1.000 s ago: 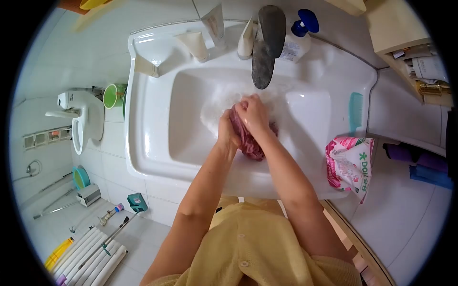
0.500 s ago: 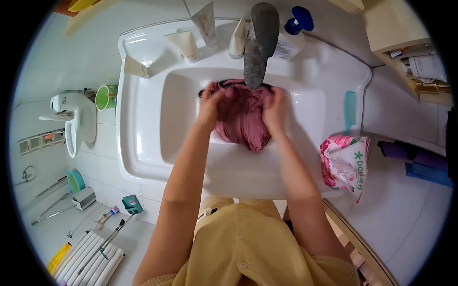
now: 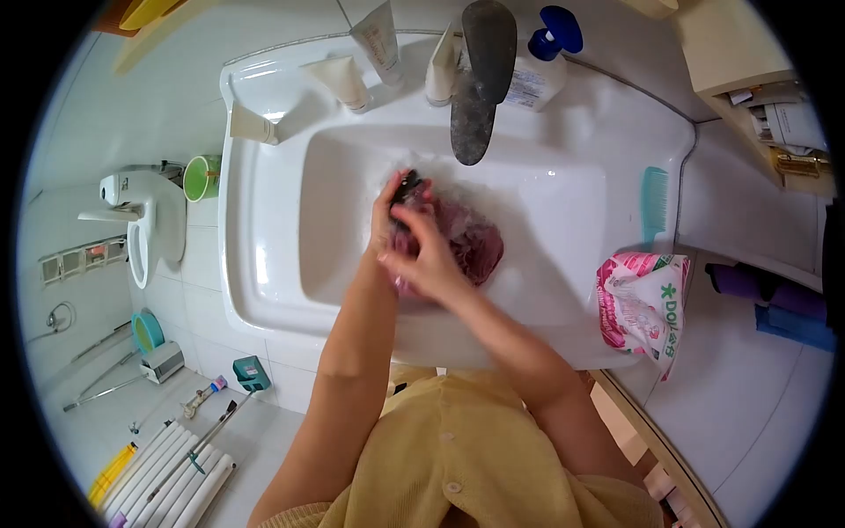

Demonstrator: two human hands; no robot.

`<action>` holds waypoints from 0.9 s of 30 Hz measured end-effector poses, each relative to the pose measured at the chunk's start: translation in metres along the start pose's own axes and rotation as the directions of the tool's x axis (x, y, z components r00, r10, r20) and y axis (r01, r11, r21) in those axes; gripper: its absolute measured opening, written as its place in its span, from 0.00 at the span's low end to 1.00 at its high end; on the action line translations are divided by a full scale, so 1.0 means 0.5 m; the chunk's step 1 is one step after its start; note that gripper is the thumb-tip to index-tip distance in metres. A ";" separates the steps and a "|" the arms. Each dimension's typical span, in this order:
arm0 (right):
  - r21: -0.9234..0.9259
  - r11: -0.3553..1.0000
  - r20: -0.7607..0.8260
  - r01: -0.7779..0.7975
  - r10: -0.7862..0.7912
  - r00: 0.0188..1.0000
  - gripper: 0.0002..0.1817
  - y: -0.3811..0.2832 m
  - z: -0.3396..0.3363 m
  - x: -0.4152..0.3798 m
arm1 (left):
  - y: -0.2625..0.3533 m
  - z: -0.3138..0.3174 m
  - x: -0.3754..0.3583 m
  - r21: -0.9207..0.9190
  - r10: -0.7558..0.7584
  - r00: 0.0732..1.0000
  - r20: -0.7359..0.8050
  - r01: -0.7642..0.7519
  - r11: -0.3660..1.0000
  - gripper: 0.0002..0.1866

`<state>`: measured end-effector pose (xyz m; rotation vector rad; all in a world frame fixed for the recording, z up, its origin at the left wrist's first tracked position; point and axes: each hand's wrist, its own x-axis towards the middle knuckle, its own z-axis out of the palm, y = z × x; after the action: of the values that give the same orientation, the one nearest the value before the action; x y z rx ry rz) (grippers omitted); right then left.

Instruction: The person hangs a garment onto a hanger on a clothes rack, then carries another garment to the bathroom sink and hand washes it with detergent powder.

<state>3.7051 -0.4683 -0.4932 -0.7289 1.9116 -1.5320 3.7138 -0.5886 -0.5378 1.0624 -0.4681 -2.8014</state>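
Note:
A wet mauve-pink garment (image 3: pixel 478 251) with a dark band lies bunched in the white sink (image 3: pixel 563 229), with suds or splashing water around it. My left hand (image 3: pixel 385 211) is closed on the garment's dark-edged part, at the left side of the bundle. Across it reaches my right hand (image 3: pixel 431 260), its thumb and fingers around a fold of the pink cloth close to the left hand. Part of the garment is hidden under both hands. Above the bundle hangs the dark grey faucet (image 3: pixel 475 128).
Several tubes, one a white tube (image 3: pixel 339 81), and a blue-topped pump bottle (image 3: pixel 532 79) stand along the sink's back ledge. On the right ledge lie a teal comb (image 3: pixel 654 204) and a pink-and-white packet (image 3: pixel 644 304). A green cup (image 3: pixel 202 179) is left of the sink.
My right hand has crossed left from the garment's right side to beside my left hand. The cloth, spread between both hands before, is now bunched lower, with more suds or splash around it.

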 end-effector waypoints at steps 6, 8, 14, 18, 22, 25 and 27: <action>-0.550 0.816 -0.191 -0.177 0.083 0.978 0.14 0.057 -0.050 0.114 | -0.106 0.006 -0.008 0.033 0.060 0.940 -0.336 -0.052 0.998 0.20; -0.514 0.809 -0.307 -0.286 0.138 0.942 0.16 0.070 -0.047 0.143 | -0.088 0.049 -0.029 0.008 0.009 0.932 -0.362 -0.007 1.000 0.20; -0.602 0.787 -0.123 -0.136 0.077 0.989 0.17 0.015 -0.025 0.058 | -0.073 0.052 -0.094 -0.101 -0.029 0.999 -0.032 0.026 0.995 0.19; -0.271 0.889 -0.490 -0.368 0.202 0.848 0.27 0.149 -0.192 0.183 | -0.001 0.011 -0.052 0.144 0.315 0.866 -0.387 -0.281 0.949 0.19; -0.470 0.875 -0.426 -0.118 -0.107 0.898 0.20 0.208 -0.190 0.116 | 0.080 -0.034 -0.003 0.342 0.324 0.872 -0.368 -0.197 0.919 0.22; -0.535 0.838 -0.170 -0.106 0.016 0.985 0.21 0.201 -0.137 0.096 | 0.008 -0.030 0.025 0.732 0.327 0.915 -0.235 -0.055 0.679 0.32; -0.317 0.880 -0.192 -0.353 0.305 0.933 0.20 0.204 -0.184 0.137 | 0.020 -0.108 0.064 0.952 0.454 0.872 -0.182 0.039 0.305 0.34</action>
<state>3.5851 -0.4371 -0.5837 -0.4124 2.3053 -1.0688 3.7254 -0.6178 -0.5929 1.5148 -2.1541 -1.7218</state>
